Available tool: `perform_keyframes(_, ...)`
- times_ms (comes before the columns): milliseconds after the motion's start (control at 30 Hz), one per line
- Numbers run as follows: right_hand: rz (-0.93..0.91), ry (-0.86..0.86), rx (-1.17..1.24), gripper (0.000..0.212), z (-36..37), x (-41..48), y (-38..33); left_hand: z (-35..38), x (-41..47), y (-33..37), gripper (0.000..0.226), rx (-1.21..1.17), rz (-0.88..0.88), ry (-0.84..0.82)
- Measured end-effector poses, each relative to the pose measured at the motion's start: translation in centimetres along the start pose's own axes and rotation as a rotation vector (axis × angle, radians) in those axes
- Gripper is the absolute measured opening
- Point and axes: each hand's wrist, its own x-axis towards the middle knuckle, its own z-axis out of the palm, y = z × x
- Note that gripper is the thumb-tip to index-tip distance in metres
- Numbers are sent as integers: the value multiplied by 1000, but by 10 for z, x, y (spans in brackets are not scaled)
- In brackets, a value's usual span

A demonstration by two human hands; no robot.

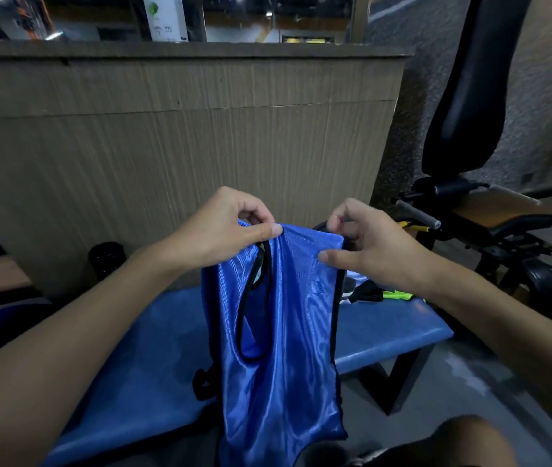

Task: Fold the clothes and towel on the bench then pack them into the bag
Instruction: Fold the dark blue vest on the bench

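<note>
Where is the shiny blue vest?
Mid-frame in the head view, the blue vest hangs over the bench, its top pinched by the left hand and right hand.

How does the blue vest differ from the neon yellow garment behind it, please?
The blue vest hangs upright, pinched at its top by the left hand and right hand; the neon yellow garment lies untouched on the bench. The blue vest shows largely; the neon yellow garment is mostly hidden behind the right wrist.
</note>
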Motion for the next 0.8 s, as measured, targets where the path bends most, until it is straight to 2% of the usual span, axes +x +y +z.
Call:
perform_keyframes(67, 12, -54, -37, 29, 2, 0, -3, 0, 0, 1, 9, -4, 8, -11)
perform_keyframes(167, 49, -107, -21, 8, 3, 2, -9, 2, 0, 2, 8, 0, 26, -24)
perform_keyframes(267, 97, -86, 61, 8, 7, 2, -16, 4, 1, 2, 7, -6, 30, 13)
perform_keyframes(333, 109, -89, 168, 12, 8, 1, -20, 5, 2, 2, 7, -17, 31, 29)
perform_keyframes(433, 200, -148, 388, 37, 11, 0, -25, 4, 2, 3, 5, -25, 60, 12)
perform_keyframes(467, 216, -140, 421, 38, 12, 1, -24, 4, 2, 4, 4, -27, 78, -1)
perform_keyframes(567, 177, -61, 397, 14, 15, 4, -19, 5, 2, 7, 4, -13, 152, -43)
perform_keyframes(667, 116, -159, 368, 38, 15, 6, -14, 6, 1, 10, 6, -21, 166, -75)
perform_keyframes(733, 92, -188, 417, 42, 15, 6, -13, 7, 0, 11, 6, -41, 162, -68)
perform_keyframes(800, 81, -218, 448, 34, 15, 7, -14, 7, -2, 11, 8, -64, 160, -62)
